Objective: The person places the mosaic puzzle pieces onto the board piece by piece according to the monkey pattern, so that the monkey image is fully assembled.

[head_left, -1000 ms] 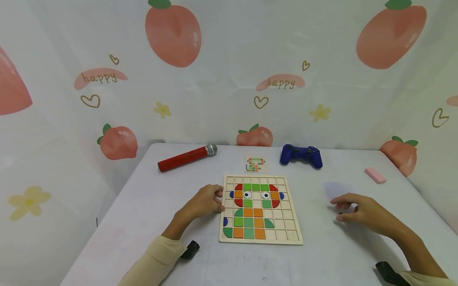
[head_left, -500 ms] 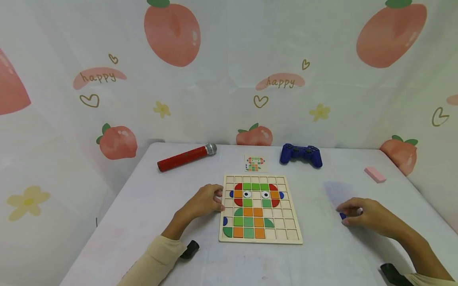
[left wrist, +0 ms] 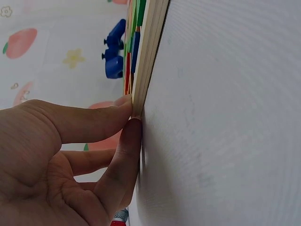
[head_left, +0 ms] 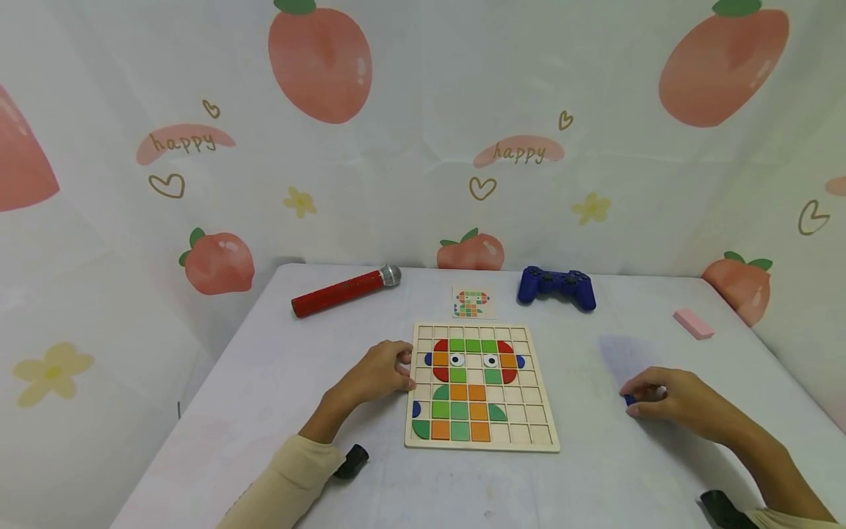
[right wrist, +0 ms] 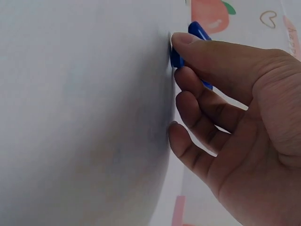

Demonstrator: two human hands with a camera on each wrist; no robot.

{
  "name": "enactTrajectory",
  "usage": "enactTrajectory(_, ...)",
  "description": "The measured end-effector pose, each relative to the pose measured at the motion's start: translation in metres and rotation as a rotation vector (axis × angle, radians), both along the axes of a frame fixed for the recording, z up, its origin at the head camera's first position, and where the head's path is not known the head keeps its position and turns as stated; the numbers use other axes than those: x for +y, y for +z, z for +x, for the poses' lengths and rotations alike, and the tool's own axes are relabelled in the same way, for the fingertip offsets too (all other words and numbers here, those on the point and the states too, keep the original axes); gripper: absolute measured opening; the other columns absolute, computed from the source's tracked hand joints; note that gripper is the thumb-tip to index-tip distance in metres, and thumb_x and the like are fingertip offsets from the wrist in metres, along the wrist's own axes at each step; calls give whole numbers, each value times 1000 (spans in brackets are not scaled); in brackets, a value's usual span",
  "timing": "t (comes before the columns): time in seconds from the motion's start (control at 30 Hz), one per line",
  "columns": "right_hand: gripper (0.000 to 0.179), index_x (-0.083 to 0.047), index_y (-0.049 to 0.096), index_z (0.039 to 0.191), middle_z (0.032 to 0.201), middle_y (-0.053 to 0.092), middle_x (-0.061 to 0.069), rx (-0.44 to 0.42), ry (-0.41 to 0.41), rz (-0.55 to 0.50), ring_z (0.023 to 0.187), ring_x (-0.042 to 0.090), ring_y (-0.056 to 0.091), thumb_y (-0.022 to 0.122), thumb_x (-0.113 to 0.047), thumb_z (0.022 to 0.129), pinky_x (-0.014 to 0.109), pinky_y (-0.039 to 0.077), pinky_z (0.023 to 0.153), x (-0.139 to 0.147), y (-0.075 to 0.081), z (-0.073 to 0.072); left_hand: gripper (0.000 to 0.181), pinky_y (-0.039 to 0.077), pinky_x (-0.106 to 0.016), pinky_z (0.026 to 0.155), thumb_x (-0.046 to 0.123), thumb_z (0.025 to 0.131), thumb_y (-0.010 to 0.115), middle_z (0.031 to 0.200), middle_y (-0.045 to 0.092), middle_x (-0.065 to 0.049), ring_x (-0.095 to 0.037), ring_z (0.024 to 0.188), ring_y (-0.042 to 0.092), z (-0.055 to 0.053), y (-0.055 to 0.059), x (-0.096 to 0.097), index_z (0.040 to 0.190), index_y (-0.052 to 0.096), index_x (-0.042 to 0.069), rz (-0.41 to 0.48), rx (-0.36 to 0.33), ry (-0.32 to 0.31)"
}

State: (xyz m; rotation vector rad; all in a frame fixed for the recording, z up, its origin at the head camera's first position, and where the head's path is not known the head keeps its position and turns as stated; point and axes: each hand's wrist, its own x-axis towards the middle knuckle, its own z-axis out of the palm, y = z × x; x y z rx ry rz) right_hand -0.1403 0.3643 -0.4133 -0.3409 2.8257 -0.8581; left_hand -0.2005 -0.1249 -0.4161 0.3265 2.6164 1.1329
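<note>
A wooden grid board (head_left: 538, 397) lies on the table, with red, green, orange and blue pieces and two eye pieces set in its squares. My left hand (head_left: 380, 373) pinches the board's left edge, with the thumb (left wrist: 101, 123) at its upper side. To the right of the board, my right hand (head_left: 681, 400) pinches a small blue piece (right wrist: 177, 59) between thumb and fingers, close to the tabletop. Most of that piece is hidden by the fingertips. A small pattern card (head_left: 473, 302) with a similar picture lies just behind the board.
Along the back of the table (head_left: 489, 492) are a red microphone (head_left: 340, 294) on the left and a blue game controller (head_left: 557, 287) right of the card. A pink block (head_left: 693, 324) lies at the far right. A peach-print curtain (head_left: 396, 169) hangs behind.
My right hand's thumb and fingers have closed on the small blue piece, and the hand has shifted slightly. The left hand and the board have stayed put.
</note>
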Motion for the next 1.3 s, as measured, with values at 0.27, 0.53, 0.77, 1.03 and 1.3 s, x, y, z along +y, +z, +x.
enactTrajectory(0.27, 23, -15, 79, 104, 98, 71, -7, 39, 52, -8, 84, -1, 55, 88, -27, 87, 23, 49, 72, -28, 1, -6, 63, 57, -31, 83, 0, 84, 87, 106, 61, -6, -17, 93, 59, 0, -1, -1, 141, 60, -8, -2, 3, -3)
enactTrajectory(0.53, 26, -11, 78, 107, 97, 69, -8, 63, 162, -79, 86, 4, 56, 88, -23, 86, 24, 50, 71, -72, 7, -23, 64, 57, -31, 84, 0, 84, 87, 108, 61, -7, -18, 93, 60, -1, -1, -2, 141, 59, -8, 1, 5, -3)
enactTrajectory(0.77, 24, -14, 79, 108, 98, 69, -7, 20, 240, -112, 87, 12, 58, 86, -26, 89, 25, 50, 71, -118, 11, -38, 65, 58, -31, 84, 0, 84, 87, 109, 61, -7, -18, 93, 60, 0, -2, -2, 142, 59, -7, 11, -4, -1)
enactTrajectory(1.03, 18, -14, 80, 106, 96, 68, -5, 23, 345, -132, 88, 16, 59, 85, -22, 91, 25, 52, 76, -165, 10, -52, 66, 58, -31, 85, 0, 84, 87, 111, 62, -7, -18, 93, 60, -1, -2, -2, 143, 58, -7, 12, -8, -3)
enactTrajectory(1.3, 19, -15, 81, 108, 101, 71, -8, 10, 415, -123, 92, 13, 62, 84, -24, 92, 28, 55, 85, -210, 10, -59, 66, 59, -31, 86, 0, 84, 87, 111, 62, -7, -17, 93, 62, -1, 0, -2, 143, 58, -7, 17, -10, -5)
